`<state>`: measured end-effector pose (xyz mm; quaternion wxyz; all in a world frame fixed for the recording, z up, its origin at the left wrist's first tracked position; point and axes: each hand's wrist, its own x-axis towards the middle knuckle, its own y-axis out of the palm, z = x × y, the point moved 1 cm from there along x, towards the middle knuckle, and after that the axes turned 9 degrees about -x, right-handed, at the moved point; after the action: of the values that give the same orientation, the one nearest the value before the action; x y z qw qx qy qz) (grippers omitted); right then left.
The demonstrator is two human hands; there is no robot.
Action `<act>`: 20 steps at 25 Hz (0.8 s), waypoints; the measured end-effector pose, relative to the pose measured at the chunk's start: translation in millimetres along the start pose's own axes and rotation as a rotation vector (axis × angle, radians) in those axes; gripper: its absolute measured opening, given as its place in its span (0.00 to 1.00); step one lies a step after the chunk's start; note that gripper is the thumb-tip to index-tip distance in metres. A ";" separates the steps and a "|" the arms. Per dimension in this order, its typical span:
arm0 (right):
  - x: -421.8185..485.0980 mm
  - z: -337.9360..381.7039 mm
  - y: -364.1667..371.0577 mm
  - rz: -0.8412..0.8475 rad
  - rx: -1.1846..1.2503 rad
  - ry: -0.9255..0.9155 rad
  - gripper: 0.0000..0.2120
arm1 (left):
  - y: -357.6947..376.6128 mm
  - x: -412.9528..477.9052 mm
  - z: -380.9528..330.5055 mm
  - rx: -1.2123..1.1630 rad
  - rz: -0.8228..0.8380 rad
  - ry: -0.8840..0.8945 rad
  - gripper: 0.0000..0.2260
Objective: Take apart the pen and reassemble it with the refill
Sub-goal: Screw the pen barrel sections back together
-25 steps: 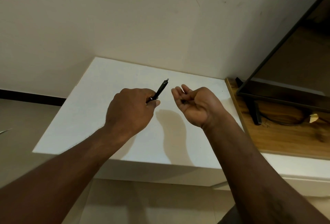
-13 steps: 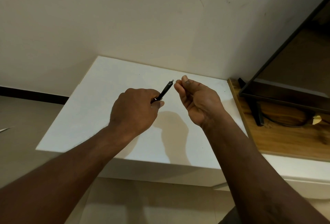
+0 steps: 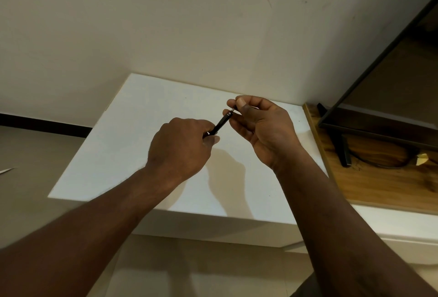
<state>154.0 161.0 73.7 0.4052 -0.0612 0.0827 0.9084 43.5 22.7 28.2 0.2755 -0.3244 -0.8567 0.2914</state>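
**While the left hand and right hand grip it, a black pen slants above a white table**

Where it shows between the two hands, the pen is a slim black barrel running from lower left up to upper right. Its lower end disappears into the left hand, whose fingers are curled round it. Near the upper end a small silvery ring interrupts the black. Past the ring, a short pale tip runs into the right hand, where the thumb and forefinger pinch it. The remaining fingers of that hand are loosely curled beneath, with the palm turned towards the camera. How much of the pen lies hidden inside the left fist cannot be told.

Both hands are raised over the middle of the table, and their shadows fall on its top below them. The table stands against a plain cream wall. Just to its right is a wooden surface carrying a dark-framed screen on a black foot, with a black cable curling beside it.
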 end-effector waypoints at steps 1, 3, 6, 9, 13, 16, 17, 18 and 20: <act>-0.5 0.1 0.4 0.001 -0.035 -0.023 0.03 | -0.3 0.1 0.0 0.003 -0.001 0.003 0.11; -1.2 -0.3 1.3 0.004 -0.091 -0.066 0.04 | -0.8 0.7 -0.4 0.012 -0.008 0.006 0.11; -1.6 -0.2 1.9 -0.011 -0.180 -0.117 0.02 | -1.4 1.0 -1.2 0.017 -0.012 0.002 0.11; -1.0 0.1 1.6 -0.049 -0.316 -0.164 0.02 | -2.2 1.1 -1.3 0.024 -0.019 0.004 0.11; 0.4 -1.3 -1.2 -0.093 -0.418 -0.166 0.05 | -3.8 1.6 -1.0 0.059 -0.017 0.015 0.10; 1.2 -2.2 -3.9 -0.078 -0.482 -0.131 0.08 | -5.6 0.7 -0.2 0.122 -0.025 0.072 0.10; 1.4 -2.6 -5.0 -0.070 -0.511 -0.127 0.08 | -5.9 0.2 0.0 0.139 -0.029 0.091 0.10; 1.7 -2.7 -6.2 -0.062 -0.539 -0.125 0.09 | -5.8 -0.4 0.0 0.151 -0.031 0.107 0.10; 1.9 -3.2 -6.6 -0.055 -0.583 -0.115 0.13 | -4.8 -1.7 -0.4 0.159 -0.033 0.129 0.10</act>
<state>157.7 166.1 69.6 0.3989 -0.1259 -0.2066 0.8845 42.9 18.6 31.2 0.3598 -0.3053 -0.8165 0.3326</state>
